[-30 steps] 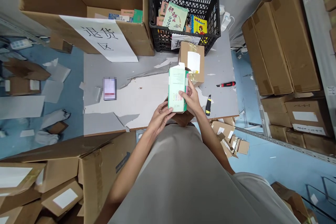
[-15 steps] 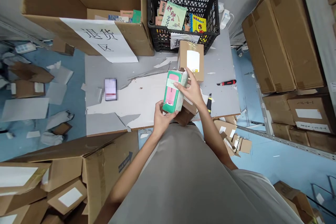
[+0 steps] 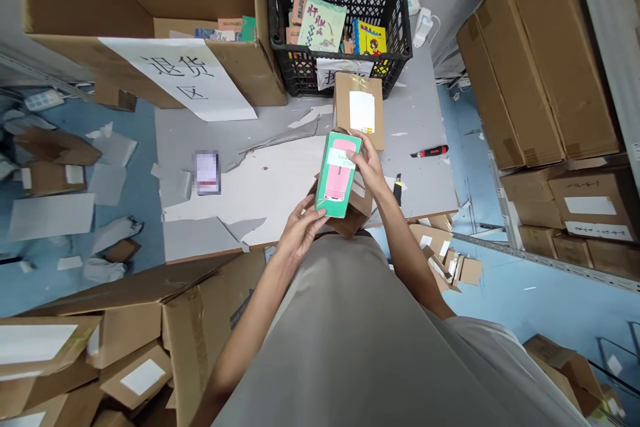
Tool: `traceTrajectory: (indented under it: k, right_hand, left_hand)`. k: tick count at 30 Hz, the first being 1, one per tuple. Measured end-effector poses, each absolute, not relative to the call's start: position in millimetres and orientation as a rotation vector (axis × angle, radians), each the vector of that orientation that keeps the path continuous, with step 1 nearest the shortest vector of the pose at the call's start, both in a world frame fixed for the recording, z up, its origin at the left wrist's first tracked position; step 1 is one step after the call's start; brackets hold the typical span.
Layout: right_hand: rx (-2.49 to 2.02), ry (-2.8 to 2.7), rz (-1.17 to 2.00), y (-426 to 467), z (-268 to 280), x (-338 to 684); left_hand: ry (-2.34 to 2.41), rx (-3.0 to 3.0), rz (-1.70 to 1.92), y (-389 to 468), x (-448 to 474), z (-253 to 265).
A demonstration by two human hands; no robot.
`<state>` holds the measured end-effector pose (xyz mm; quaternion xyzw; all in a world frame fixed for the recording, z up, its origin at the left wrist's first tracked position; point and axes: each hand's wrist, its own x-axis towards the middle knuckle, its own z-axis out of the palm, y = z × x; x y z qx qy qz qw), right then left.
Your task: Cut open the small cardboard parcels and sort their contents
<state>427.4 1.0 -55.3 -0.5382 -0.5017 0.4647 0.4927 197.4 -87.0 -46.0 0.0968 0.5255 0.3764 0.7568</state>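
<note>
A green box with a pink printed panel (image 3: 336, 180) is tilted toward me above the near side of the table. My left hand (image 3: 301, 227) grips its lower left corner, the thumb lying on the front. At its upper right edge, my right hand (image 3: 367, 163) holds on, thumb over a pale label. Below and partly behind the green box is an opened brown carton (image 3: 356, 208) at the table's edge. A taped carton with a white label (image 3: 374, 130) stands just beyond my right hand.
The table (image 3: 280, 177) has a torn covering. On it are a phone (image 3: 207, 172), a red-black cutter (image 3: 430, 151), a yellow-black cutter (image 3: 398, 188), a black crate (image 3: 340, 57) of booklets and a large carton (image 3: 273, 73). Shelved cartons (image 3: 540, 80) line the right.
The green box has turned so its pink front faces me more fully and its side no longer shows. My left hand has shifted a little along its lower corner.
</note>
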Motion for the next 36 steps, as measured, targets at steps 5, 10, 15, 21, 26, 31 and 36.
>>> traceTrajectory:
  k: [5, 10, 15, 21, 26, 31, 36]
  right_hand:
    - [-1.357, -1.134, 1.221, 0, -51, 438]
    - [-1.375, -1.145, 1.223, 4, -41, 451]
    - [-1.443, -1.269, 1.182, 11, -37, 460]
    - [-1.399, -1.261, 1.186, 13, -49, 463]
    - [-1.350, -1.254, 1.182, 10, -48, 468]
    - [-1.329, -1.321, 1.228, 14, -40, 467]
    - [-1.321, -1.322, 1.215, 21, -32, 464]
  left_hand:
    - [1.272, 0.495, 0.866, -98, 211, -48]
    - [1.387, 0.868, 0.933, -109, 218, -57]
    - [1.455, 1.019, 1.004, -111, 217, -58]
    - [1.345, 0.417, 0.954, -97, 209, -61]
    - [1.259, 0.027, 0.804, -83, 198, -66]
    - [1.182, 0.082, 0.757, -90, 203, -64]
    - [1.189, 0.093, 0.767, -97, 212, -59]
